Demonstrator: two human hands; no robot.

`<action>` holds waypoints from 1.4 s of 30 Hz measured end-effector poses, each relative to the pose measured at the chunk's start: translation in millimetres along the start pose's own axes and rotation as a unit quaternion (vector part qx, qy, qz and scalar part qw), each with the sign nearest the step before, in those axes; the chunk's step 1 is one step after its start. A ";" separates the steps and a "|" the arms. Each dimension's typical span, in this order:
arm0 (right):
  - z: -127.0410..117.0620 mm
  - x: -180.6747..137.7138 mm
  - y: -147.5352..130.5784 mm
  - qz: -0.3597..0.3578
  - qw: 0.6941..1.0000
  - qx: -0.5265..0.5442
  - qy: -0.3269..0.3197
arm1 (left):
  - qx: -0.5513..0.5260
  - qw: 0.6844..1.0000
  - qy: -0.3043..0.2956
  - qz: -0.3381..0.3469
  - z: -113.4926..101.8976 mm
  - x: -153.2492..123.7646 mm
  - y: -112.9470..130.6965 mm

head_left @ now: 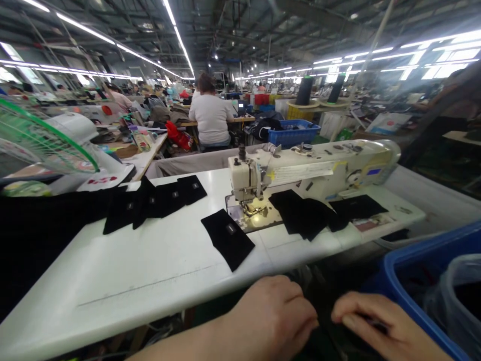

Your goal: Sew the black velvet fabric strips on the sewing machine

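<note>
My left hand (276,316) is closed in front of the white table edge, its fingertips pinched together. Across a small gap, my right hand (383,321) is curled with thumb against forefinger. Whatever either hand may hold is too small or hidden to make out. Beyond them a black fabric piece (228,239) with a small label lies flat on the table, left of the needle area of a sewing machine (308,170). More black pieces (306,213) lie under the machine arm, and another black piece (358,205) is to their right. Several labelled black pieces (158,200) overlap at the left.
A large black cloth (41,235) covers the table's left end. A green-rimmed fan (48,133) stands behind it. At the right is a blue bin (394,271) with a plastic bag. A person in a white top (210,118) sits ahead, near a blue basket (293,133).
</note>
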State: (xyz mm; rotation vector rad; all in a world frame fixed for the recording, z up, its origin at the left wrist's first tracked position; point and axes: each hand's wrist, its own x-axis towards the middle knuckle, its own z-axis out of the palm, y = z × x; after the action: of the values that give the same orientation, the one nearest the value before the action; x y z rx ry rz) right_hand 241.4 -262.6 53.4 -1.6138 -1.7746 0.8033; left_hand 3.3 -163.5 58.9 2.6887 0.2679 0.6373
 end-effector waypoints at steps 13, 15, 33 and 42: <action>-21.1 -16.9 64.1 0.179 0.937 -0.076 0.291 | 0.098 0.989 -0.104 0.021 43.2 80.4 18.9; -13.7 -16.9 52.7 0.135 0.961 0.038 0.239 | 0.087 0.989 -0.119 0.012 54.1 93.1 14.3; 32.2 27.2 52.2 0.085 0.968 -0.098 0.216 | -0.043 0.976 -0.103 -0.185 41.4 104.4 -46.1; 37.3 48.3 48.2 0.072 0.964 0.013 0.257 | -0.135 0.947 -0.036 -0.290 20.7 77.9 -73.3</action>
State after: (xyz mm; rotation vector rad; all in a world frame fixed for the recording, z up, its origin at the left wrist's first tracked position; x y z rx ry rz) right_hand 239.2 -212.3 -5.8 -1.7514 -1.2863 0.4112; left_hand 74.2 -82.2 43.9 2.2020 0.8449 0.3584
